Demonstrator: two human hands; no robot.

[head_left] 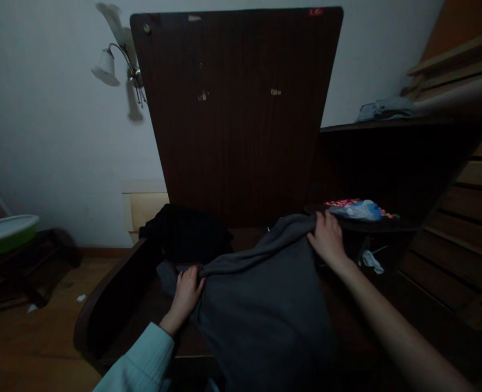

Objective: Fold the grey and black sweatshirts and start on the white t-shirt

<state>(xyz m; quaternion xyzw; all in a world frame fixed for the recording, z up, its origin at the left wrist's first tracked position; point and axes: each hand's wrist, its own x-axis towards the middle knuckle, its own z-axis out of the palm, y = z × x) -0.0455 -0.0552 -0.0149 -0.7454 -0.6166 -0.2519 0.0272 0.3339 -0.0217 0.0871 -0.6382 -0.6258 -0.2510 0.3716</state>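
— One tall dark panel [241,120] stood largest before us. What came next in size?

— The dark wooden bench [105,288] with its curved side, and over its seat, right in front of us, the grey cloth [265,310].

— How did we judge that cloth would handle?

— Soft and limp, probably light for its spread, and not fragile. We reckoned it would sag wherever it went unsupported, so the bunched upper edge, near either end, seemed our best place to take hold. A loose pinch might have let the folds slide.

— And how did it look to us?

— Plain dark grey and matt, with no print we could make out. Thick folds gathered along the top; below them it hung in a broad sheet, its lower end lost in shadow.

— What smaller things did we see?

— Black cloth [187,234] heaped behind its left end, then a plastic bag [363,210] on the shelf beyond its right end.

— And our hands?

— Well apart, both clamped on the upper edge: our left hand [187,288] lower, our right hand [328,237] higher, at the far corner.

— Smallest of all?

— White scraps [81,298] on the floor, off to our left.
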